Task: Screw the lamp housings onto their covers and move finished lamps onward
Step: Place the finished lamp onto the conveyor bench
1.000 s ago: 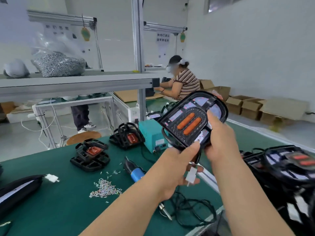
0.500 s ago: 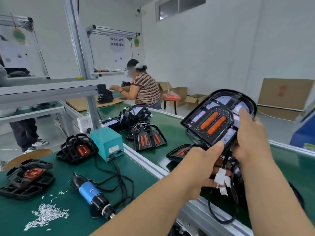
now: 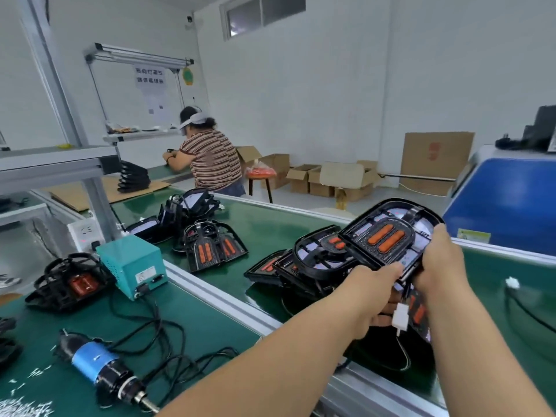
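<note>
In the head view we hold the lamp (image 3: 388, 239) above the green conveyor belt (image 3: 270, 224), tilted over a pile of other lamps (image 3: 301, 266). Our left hand (image 3: 370, 293) is curled round its near edge and our right hand (image 3: 439, 266) grips its right side. We judge it a stiff, fairly light plastic shell with 2 orange inserts, best carried by the rim, though its dangling white connector (image 3: 400, 316) could snag.

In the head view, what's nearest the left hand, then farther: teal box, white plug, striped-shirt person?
1. White plug: hanging under the held lamp, just beside the left hand.
2. Teal box: on the bench, off to the left.
3. Striped-shirt person: far back along the line.
</note>
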The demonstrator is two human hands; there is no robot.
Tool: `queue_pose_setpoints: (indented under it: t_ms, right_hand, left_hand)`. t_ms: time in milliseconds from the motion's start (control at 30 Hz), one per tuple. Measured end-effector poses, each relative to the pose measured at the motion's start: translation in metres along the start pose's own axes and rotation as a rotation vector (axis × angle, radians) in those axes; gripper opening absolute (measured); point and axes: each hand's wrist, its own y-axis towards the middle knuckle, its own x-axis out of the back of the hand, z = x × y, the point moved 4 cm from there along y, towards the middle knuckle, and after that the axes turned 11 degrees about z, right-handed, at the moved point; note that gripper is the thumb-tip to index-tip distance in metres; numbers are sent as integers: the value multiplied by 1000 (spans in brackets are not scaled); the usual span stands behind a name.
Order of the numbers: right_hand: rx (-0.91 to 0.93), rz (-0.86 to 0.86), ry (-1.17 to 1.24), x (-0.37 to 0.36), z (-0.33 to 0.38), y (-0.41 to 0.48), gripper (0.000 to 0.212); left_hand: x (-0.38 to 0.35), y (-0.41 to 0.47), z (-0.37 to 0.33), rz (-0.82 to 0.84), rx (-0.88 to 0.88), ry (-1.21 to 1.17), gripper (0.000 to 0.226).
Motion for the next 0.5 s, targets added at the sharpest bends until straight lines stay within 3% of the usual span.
queue_pose_setpoints:
  t_ms: [233, 367, 500]
  right_hand:
    - [-85, -88, -66, 15, -17, 18, 31]
    - [-111, -181, -418, 27, -26, 27, 45]
    - [33, -196, -686, 30, -25, 30, 45]
  left_hand:
    - [1, 18, 8, -41, 54, 34, 41]
    - [5, 23, 15, -76, 111, 86, 47]
    - [7, 28, 23, -119, 116, 150, 43]
